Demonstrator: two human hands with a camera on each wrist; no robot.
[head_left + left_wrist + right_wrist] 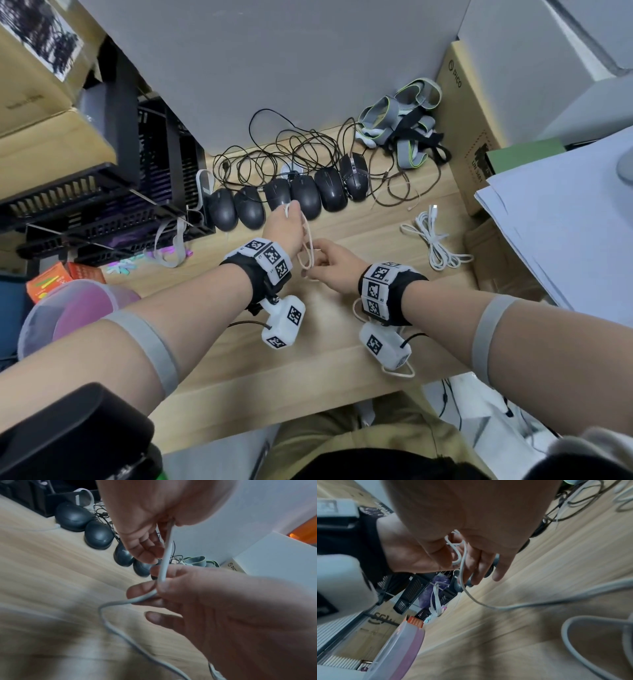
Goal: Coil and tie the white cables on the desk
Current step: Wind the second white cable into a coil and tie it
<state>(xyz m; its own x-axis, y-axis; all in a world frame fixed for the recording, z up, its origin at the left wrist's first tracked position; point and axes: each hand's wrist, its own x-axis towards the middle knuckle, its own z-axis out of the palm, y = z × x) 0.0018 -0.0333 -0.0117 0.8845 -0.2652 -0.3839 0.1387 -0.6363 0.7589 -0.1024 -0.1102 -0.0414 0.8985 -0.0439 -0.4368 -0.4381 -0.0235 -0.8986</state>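
Two hands on one white cable (306,246), held above the desk (260,370) in front of the row of black mice (287,200). My left hand (286,228) is up top, fingers curled round the gathered loops; right wrist view shows a couple of turns bunched against that palm. My right hand (334,265) sits just below and beside it, thumb and forefinger pinching the strand, clear in the left wrist view. From that pinch the slack drops onto the desk and trails back toward me; a loop of it lies under my right wrist near the desk edge.

Second white cable (432,240) lies loose on the desk to the right, near the cardboard box (460,137), untouched. So I judge the task early: first coil only part wound, nothing tied.

Risks from here:
- Left grip looks light on the loops. If I shift fingers to take the next turn, the existing turns could spring open.
- Trailing slack runs under my right wrist and its camera block; it could snag there and jerk the coil.
- Black mouse cords (291,150) are close behind. A wide sweep could hook one.
- Cable end not visible, so I can't tell how much length is left for the tie wrap.
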